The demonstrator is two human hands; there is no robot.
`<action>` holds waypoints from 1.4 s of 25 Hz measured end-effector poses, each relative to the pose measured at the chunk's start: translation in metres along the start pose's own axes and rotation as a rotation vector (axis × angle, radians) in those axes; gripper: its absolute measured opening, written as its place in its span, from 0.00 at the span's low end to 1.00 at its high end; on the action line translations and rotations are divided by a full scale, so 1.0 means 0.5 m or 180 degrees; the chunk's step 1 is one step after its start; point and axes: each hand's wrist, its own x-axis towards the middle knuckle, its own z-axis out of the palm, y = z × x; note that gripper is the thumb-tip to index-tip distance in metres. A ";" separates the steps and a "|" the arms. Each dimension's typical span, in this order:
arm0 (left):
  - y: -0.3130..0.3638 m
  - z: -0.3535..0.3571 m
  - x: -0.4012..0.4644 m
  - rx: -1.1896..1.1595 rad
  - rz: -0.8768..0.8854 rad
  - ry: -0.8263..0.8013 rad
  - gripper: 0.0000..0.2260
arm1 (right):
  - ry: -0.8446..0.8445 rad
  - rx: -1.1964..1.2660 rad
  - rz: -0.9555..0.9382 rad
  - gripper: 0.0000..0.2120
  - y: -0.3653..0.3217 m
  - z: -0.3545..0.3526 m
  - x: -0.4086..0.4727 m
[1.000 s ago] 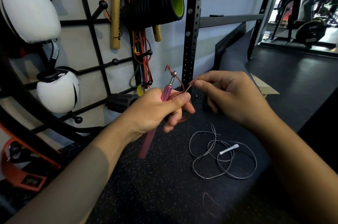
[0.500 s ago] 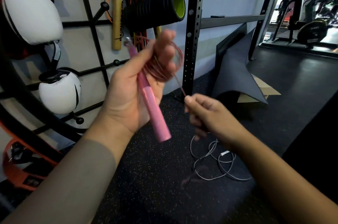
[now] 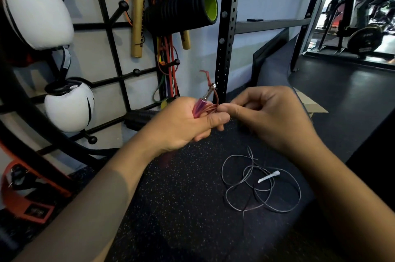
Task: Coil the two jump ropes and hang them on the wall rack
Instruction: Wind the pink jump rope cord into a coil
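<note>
Nearest me, on the speckled black floor (image 3: pixel 171 208) below my right forearm, lies the grey jump rope (image 3: pixel 259 184), loose and uncoiled in several overlapping loops, with its white handle (image 3: pixel 268 176) resting inside the tangle. It sits well apart from the wall and from both my hands.

Above it, my left hand (image 3: pixel 181 125) grips the pink handle (image 3: pixel 199 106) of the red jump rope (image 3: pixel 211 110). My fingers are curled round the handle and round several turns of red cord gathered against it, my thumb pressing across the strands. The handle's metal swivel tip (image 3: pixel 209 90) points up and away from me, and a short end of red cord sticks out past it.

My right hand (image 3: pixel 269 118) is just beside the left, touching it at the thumb. Its thumb and forefinger are pinched together on the red cord where it leaves the bundle; the other fingers are folded into the palm.

Beyond my hands stands a black perforated upright (image 3: pixel 227 33), rising from the floor at the wall's foot. Left of it is the wall rack (image 3: pixel 111 26), a black grid with ball-tipped pegs. On it hang a black foam roller (image 3: pixel 181 13) with a green core, gold sticks (image 3: pixel 137 15), red and orange bands (image 3: pixel 170 65), and white boxing gloves (image 3: pixel 68 105) towards the left edge. A piece of cardboard (image 3: pixel 310 105) lies on the floor behind my right hand.
</note>
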 end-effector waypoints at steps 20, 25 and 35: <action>0.051 -0.020 0.000 -0.3473 0.0930 0.0743 0.14 | -0.0926 0.1069 0.0714 0.15 0.053 0.079 -0.029; 0.021 0.001 0.001 0.0236 0.0405 0.1598 0.12 | -0.1329 0.0157 -0.0120 0.08 0.002 0.055 -0.019; 0.015 -0.011 0.003 0.0661 0.0285 0.0481 0.18 | -0.0011 -0.0102 -0.0352 0.11 0.010 0.014 -0.005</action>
